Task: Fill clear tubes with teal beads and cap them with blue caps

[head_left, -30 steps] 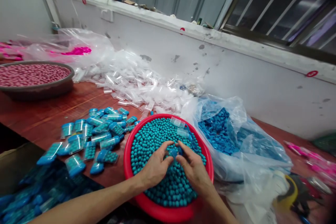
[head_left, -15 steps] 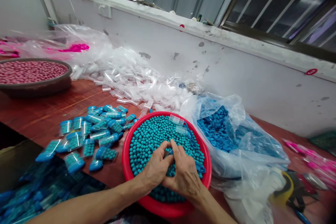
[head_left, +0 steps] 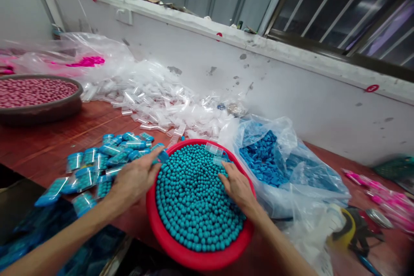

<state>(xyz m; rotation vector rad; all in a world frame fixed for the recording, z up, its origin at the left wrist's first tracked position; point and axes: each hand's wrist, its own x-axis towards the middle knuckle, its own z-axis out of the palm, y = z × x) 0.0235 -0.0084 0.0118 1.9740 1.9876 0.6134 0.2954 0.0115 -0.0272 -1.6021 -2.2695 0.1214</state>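
Observation:
My left hand (head_left: 137, 177) is over the left rim of the red basin (head_left: 152, 224), its thumb and fingers closed on a blue-capped container (head_left: 162, 156), mostly hidden by the fingers. Small turquoise beads (head_left: 197, 198) fill the basin. Over its right side, my right hand (head_left: 237, 183) has thumb and forefinger apart, with the fingertips at a clear plastic tube (head_left: 219, 161). Whether they touch it I cannot tell. Another clear tube (head_left: 213, 149) lies just behind on the beads. Below and beside my left hand are several bead-filled containers with blue caps (head_left: 111, 150).
Clear tubes (head_left: 155, 99) are heaped along the wall. To the right stands a plastic bag of blue caps (head_left: 263, 159). A brown basin of pink beads (head_left: 39, 112) sits at far left. Pink packets (head_left: 384, 194) and a yellow tape roll (head_left: 347, 226) lie at right.
My hands were together over the basin. They have parted: the left moved left with the blue-capped container, the right moved to the clear tubes at the basin's back right.

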